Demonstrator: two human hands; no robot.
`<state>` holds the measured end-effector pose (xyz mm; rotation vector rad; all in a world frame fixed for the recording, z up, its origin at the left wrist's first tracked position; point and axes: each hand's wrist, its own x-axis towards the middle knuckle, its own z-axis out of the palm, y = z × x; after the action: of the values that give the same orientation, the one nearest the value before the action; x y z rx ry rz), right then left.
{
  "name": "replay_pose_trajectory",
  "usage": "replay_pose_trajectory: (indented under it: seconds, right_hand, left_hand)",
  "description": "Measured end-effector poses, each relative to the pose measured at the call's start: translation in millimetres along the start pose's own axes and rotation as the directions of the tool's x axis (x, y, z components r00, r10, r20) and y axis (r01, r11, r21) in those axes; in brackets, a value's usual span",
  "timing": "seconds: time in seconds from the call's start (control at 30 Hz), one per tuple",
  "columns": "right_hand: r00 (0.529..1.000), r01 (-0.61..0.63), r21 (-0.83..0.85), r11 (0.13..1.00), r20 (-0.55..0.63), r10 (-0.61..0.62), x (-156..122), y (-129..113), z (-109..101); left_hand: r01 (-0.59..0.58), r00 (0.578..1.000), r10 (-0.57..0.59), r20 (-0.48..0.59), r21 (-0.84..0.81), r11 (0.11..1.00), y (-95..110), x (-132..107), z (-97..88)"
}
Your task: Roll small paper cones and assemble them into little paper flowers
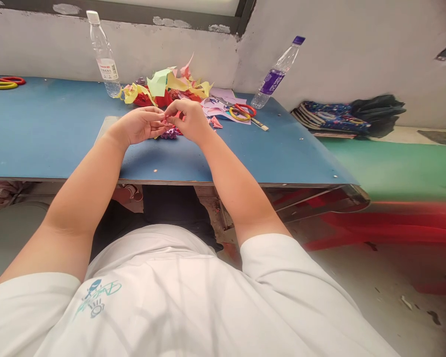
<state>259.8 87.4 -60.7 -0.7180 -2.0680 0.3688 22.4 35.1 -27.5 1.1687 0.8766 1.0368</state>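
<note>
Both my hands meet over the blue table (pixel 52 129). My left hand (pixel 141 124) and my right hand (pixel 189 119) are pinched together on a small pink paper piece (pixel 168 119) held between their fingertips. Just below the fingers a small purple curled paper flower (pixel 170 133) lies on the table. Behind the hands sits a heap of yellow, green, pink and red paper scraps (pixel 167 87).
Red and yellow scissors (pixel 241 111) lie right of the scraps, another pair (pixel 3 82) at the far left. Two clear bottles stand at the wall, one (pixel 103 54) left, one (pixel 277 74) leaning right. Folded cloths (pixel 342 119) lie on a green surface at right.
</note>
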Motion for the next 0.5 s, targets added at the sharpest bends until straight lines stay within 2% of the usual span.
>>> replay_pose_trajectory:
  seconds: [0.2,0.5]
  right_hand:
    - [0.997,-0.059,0.043,0.997,0.059,0.056,-1,-9,-4]
    - [0.996,-0.086,0.161,0.983,0.036,0.081,4,6,5]
  left_hand:
    - [0.006,1.0,-0.005,-0.025,0.033,0.999,1,-3,3.9]
    - [-0.022,1.0,0.024,-0.021,0.055,0.998,1,-2,2.2]
